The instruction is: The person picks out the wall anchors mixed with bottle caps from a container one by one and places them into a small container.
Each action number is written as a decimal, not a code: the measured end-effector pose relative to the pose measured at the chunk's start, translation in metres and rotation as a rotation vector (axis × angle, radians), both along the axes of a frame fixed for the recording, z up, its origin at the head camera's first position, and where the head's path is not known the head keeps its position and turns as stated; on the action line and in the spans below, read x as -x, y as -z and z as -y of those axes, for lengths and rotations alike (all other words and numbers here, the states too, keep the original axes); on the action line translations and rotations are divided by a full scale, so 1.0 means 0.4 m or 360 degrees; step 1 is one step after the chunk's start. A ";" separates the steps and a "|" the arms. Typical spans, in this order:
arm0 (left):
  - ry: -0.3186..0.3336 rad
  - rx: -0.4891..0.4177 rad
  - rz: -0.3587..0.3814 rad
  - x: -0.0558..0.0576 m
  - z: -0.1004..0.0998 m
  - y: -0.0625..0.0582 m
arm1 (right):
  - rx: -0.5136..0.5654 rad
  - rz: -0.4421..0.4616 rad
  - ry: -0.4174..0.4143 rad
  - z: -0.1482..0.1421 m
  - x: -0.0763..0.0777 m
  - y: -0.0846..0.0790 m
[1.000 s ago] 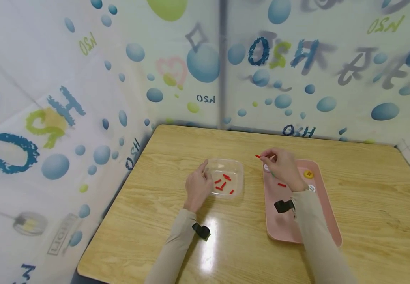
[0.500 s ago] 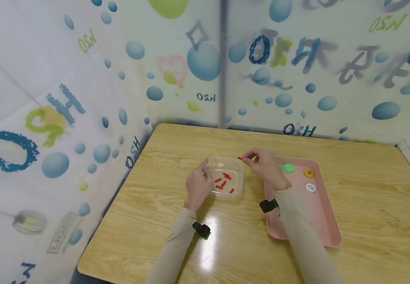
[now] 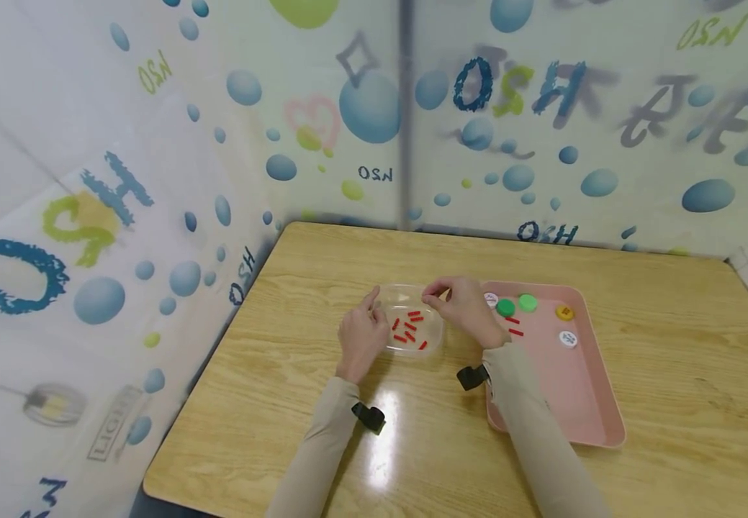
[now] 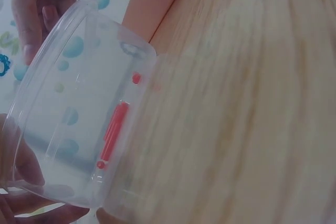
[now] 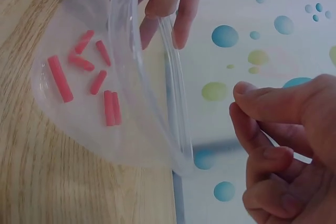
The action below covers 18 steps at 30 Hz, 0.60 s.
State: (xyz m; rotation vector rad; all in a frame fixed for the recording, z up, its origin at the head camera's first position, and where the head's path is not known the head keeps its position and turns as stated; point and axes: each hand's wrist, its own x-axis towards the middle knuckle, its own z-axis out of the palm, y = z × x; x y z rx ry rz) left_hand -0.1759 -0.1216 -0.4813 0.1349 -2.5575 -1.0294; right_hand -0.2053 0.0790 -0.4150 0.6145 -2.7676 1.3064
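My left hand [image 3: 362, 338] grips the near-left side of a clear plastic container [image 3: 439, 334], its fingers at the rim in the right wrist view. Several short red sticks [image 5: 60, 78] lie scattered on the container's floor. Over the container's right rim hovers my right hand [image 3: 464, 308]. Its thumb and index fingertips [image 5: 244, 88] meet with nothing seen between them, and the other fingers are curled. A pink tray [image 3: 571, 396] lies to the right, partly under my right forearm. Two red sticks [image 3: 515, 332] rest in it.
In the tray are a dark green disc [image 3: 506, 308], a light green disc [image 3: 528, 303], a yellow button [image 3: 564, 312] and two white discs [image 3: 568, 338] with marks. The wooden table [image 3: 685, 374] meets a patterned wall covering [image 3: 451, 180] at the back.
My right hand has moved left from the tray to the container, and the red stick it pinched is no longer between its fingertips. More red sticks lie in the container. My left hand stays.
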 end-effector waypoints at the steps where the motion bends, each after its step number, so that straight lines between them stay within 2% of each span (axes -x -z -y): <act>1: 0.0007 -0.0011 -0.0004 0.000 -0.001 0.000 | -0.0007 0.0025 0.0013 -0.003 -0.001 -0.001; 6: -0.0013 0.0004 -0.0049 0.001 -0.002 -0.002 | -0.0001 0.0162 0.0093 -0.034 -0.003 -0.008; 10: -0.0017 0.0016 -0.0081 0.003 0.000 -0.004 | -0.0017 0.0121 0.0132 -0.070 0.006 -0.004; 18: 0.0020 0.0001 -0.0035 -0.001 -0.005 -0.001 | -0.0038 0.0062 0.0182 -0.139 0.002 0.012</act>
